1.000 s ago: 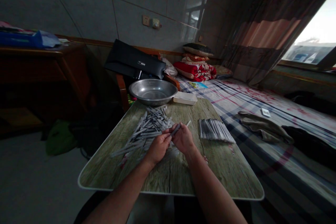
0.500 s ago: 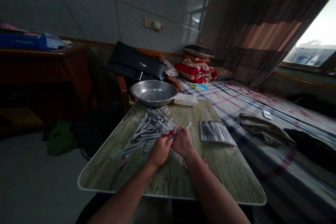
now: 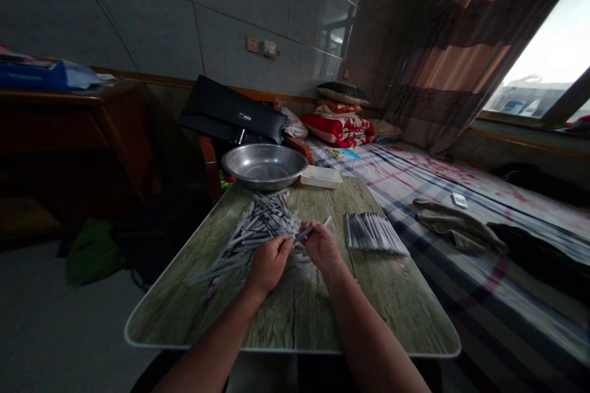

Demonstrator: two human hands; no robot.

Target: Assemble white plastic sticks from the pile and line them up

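Observation:
My right hand (image 3: 321, 247) is closed round a slim, pale pen-like stick (image 3: 327, 221), whose far end pokes out past the fingers to the upper right. My left hand (image 3: 270, 263) is closed in a pinch at the stick's lower end, close to the right fingertips; its exact grip is partly hidden. Beyond and left of the hands lies a loose heap of similar grey-white sticks (image 3: 249, 230), pointing many ways. Right of my right hand, a row of dark-tipped sticks (image 3: 375, 233) lies side by side.
A wood-patterned table (image 3: 369, 313) carries everything. At its far end are a wide metal basin (image 3: 265, 167) and a shallow white tray (image 3: 321, 177). A chair with a black bag (image 3: 235, 113) stands behind. A bed (image 3: 391, 178) with bedding runs along the right.
My hands have drawn slightly apart, the left moving left and down along the stick. The stick stays in my right hand. The whole view has shifted a little.

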